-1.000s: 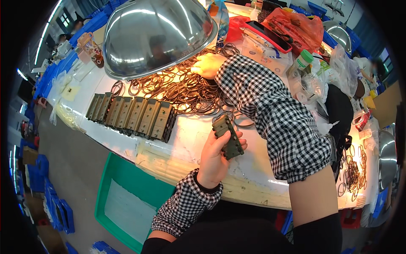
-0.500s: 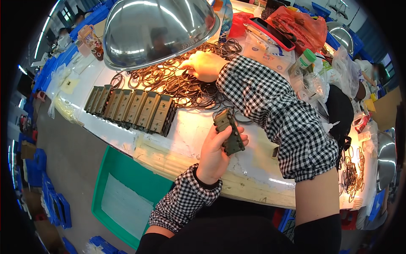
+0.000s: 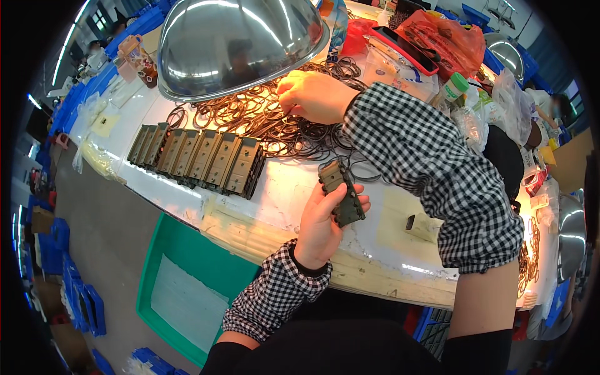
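Observation:
My left hand (image 3: 322, 222) grips a dark olive rectangular block (image 3: 341, 192) and holds it upright just above the white table (image 3: 284, 194). My right hand (image 3: 312, 95) reaches forward onto a heap of thin brown rubber rings (image 3: 275, 122), fingers bent down among them; whether it holds a ring is hidden. A row of several similar olive blocks (image 3: 200, 156) lies side by side on the table left of the held block. Both forearms wear black-and-white checked sleeves.
A large shiny metal dome lamp (image 3: 237, 37) hangs over the back of the table. A green tray (image 3: 181, 281) sits on the floor below the front edge. Red bags (image 3: 437, 34), a bottle (image 3: 453, 87) and clutter fill the right side. More rings (image 3: 528, 262) lie far right.
My right hand has shifted slightly within the ring heap. My left hand keeps the block in nearly the same place.

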A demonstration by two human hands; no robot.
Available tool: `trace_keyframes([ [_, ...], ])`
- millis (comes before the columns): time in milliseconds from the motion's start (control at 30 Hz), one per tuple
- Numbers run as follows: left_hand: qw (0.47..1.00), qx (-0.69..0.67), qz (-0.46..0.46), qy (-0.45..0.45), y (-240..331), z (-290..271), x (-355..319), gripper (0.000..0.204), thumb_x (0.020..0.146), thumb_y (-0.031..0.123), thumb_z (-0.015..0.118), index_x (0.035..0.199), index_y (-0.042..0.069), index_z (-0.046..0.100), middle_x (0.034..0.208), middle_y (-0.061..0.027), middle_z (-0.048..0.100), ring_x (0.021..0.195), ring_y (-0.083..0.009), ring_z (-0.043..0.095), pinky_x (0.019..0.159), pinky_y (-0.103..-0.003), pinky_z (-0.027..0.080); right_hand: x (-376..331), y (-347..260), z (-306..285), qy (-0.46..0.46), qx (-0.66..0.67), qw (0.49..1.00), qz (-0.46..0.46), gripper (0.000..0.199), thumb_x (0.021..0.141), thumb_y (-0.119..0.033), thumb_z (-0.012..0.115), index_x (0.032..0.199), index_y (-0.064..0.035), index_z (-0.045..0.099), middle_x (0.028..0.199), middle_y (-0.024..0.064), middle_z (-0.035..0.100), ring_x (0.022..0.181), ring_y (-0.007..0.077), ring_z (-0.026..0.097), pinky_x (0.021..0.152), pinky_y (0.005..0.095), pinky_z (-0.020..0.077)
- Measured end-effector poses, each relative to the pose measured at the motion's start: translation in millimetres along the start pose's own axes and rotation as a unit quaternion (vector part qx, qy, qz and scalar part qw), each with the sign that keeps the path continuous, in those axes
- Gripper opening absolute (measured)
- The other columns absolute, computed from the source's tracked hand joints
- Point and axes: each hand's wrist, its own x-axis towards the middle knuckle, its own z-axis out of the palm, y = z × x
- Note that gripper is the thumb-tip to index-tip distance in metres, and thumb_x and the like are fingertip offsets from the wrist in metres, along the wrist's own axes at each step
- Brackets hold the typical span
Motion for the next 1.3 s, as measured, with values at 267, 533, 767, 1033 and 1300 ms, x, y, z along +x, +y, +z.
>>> trace_keyframes([
  [267,0.988,-0.118,0.080,-0.057,3,-7,-3,0.029,0.097,0.015,0.056,0.125,0.007,0.048,0.111,-0.0106,0.062,0.100,-0.0185,0.062,0.095,-0.038,0.051,-71,-75,-114,-0.016,0.030,0.987,0.155,0.006,0.081,-0.009,0.067,0.085,-0.0046,0.067,0.083,0.0083,0.066,0.083,0.0261,0.063,0.076,0.0373,0.0501],
  [533,0.944,-0.218,-0.022,-0.248,13,10,-30,0.045,0.099,0.019,0.050,0.139,0.006,0.037,0.149,-0.0210,0.028,0.090,-0.0134,0.056,0.085,-0.030,0.052,-142,-138,-152,-0.007,0.099,0.980,0.170,0.013,0.081,-0.008,0.065,0.093,-0.0081,0.071,0.076,0.0078,0.065,0.075,0.0248,0.063,0.071,0.0359,0.0475],
  [767,0.947,-0.135,-0.036,-0.288,11,9,-36,0.058,0.094,0.019,0.057,0.144,0.002,0.031,0.151,-0.0193,0.026,0.086,-0.0122,0.054,0.080,-0.029,0.052,-172,-161,-140,0.035,-0.111,0.992,0.052,0.010,0.076,-0.013,0.058,0.085,-0.0104,0.059,0.074,0.0002,0.058,0.076,0.0170,0.059,0.078,0.0321,0.0453],
  [1033,0.955,-0.065,-0.055,-0.283,4,6,-44,0.058,0.090,0.015,0.060,0.140,-0.004,0.037,0.148,-0.0205,0.035,0.081,-0.0158,0.056,0.073,-0.030,0.053,-184,-174,-136,0.033,-0.113,0.993,0.023,0.008,0.076,-0.014,0.061,0.082,-0.0102,0.058,0.074,0.0016,0.057,0.076,0.0192,0.059,0.081,0.0339,0.0469],
  [1300,0.939,-0.094,-0.076,-0.320,9,3,-53,0.062,0.089,0.010,0.059,0.143,-0.005,0.032,0.147,-0.0144,0.036,0.075,-0.0141,0.050,0.062,-0.028,0.048,-187,-177,-135,0.240,0.083,0.951,0.178,0.018,0.082,-0.008,0.067,0.099,-0.0041,0.063,0.087,0.0098,0.060,0.084,0.0296,0.058,0.073,0.0376,0.0478],
])
